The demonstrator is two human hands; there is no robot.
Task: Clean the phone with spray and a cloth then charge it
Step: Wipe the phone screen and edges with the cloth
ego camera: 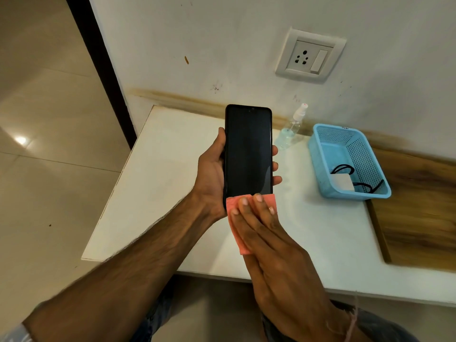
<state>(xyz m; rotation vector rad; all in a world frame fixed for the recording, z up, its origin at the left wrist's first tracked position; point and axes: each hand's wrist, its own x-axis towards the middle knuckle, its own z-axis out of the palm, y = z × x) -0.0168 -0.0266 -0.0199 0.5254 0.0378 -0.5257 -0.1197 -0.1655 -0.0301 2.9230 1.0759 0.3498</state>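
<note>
My left hand [212, 174] grips a black phone [248, 151] by its sides, screen up and dark, above the white table [172, 154]. My right hand [271, 240] lies flat, fingers together, pressing a pink cloth [234, 218] against the phone's bottom end. A clear spray bottle [292, 128] with a white nozzle stands on the table by the wall, just right of the phone. A white charger plug with a black cable [344, 181] lies in a blue basket [318, 149].
A white wall socket with a switch [310, 56] is set in the wall above the table. A wooden surface [419, 206] adjoins the table on the right. Tiled floor [49, 144] lies to the left.
</note>
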